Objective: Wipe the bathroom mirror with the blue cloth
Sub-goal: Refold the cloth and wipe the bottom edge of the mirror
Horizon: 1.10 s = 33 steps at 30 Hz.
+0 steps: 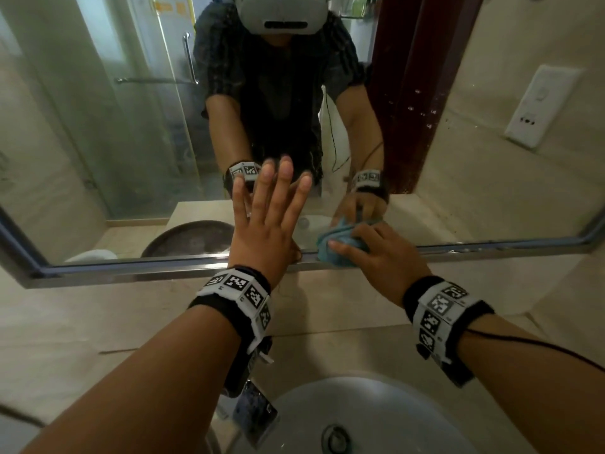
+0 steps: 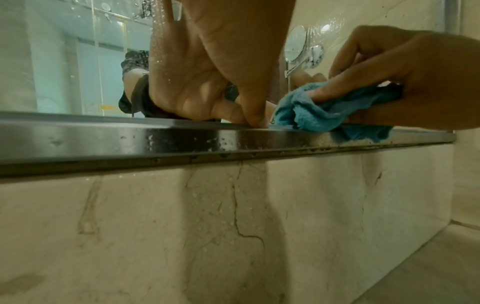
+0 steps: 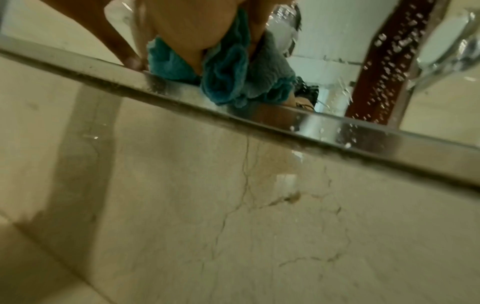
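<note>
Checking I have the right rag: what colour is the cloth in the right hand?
Blue-teal cloth, clearest in the left wrist view.

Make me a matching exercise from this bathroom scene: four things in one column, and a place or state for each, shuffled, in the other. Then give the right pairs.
Things:
1. left hand
2. blue cloth
3. right hand
4. white basin

Places or states:
A. bunched up at the mirror's bottom edge
B. below the arms, drain in view
C. fingers spread flat against the glass
D. gripping the cloth

Pairs: 1-C, 2-A, 3-D, 4-B
</note>
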Tool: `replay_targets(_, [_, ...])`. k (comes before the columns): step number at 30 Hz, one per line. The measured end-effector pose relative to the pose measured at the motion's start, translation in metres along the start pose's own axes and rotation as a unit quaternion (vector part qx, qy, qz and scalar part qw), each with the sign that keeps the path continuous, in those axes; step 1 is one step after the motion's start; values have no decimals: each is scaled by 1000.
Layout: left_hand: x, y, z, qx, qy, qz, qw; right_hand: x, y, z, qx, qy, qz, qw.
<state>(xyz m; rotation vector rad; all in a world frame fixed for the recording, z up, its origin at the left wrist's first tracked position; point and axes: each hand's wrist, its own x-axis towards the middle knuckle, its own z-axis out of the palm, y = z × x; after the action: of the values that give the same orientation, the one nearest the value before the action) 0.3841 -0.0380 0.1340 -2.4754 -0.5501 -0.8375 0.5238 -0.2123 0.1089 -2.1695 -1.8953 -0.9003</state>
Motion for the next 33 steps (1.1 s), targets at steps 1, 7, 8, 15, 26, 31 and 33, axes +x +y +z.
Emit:
replay_targets(1, [0, -1, 0, -1, 0, 1, 1000, -2, 1, -2, 1, -6, -7, 1000])
replay_targets(7, [1, 1, -1, -1, -6, -8, 1000, 56, 18, -67, 18, 205, 113, 972])
replay_targets(8, [1, 1, 0, -2, -6, -9, 1000, 64, 20, -73, 15, 245, 115, 963])
replay_targets(15, [1, 3, -4, 0, -15, -19, 1000, 13, 3, -8, -42, 74, -38, 996])
replay_targets(26, [-1, 5, -8, -5, -43, -27, 999, 33, 38, -56, 32, 239, 110, 964])
replay_targets(31, [-3, 11, -21, 5, -68, -41, 997, -17, 26, -8, 24, 45, 3, 999])
replay_targets(33, [-4, 11, -37, -5, -113, -38, 993, -31, 25, -10, 64, 16, 56, 996])
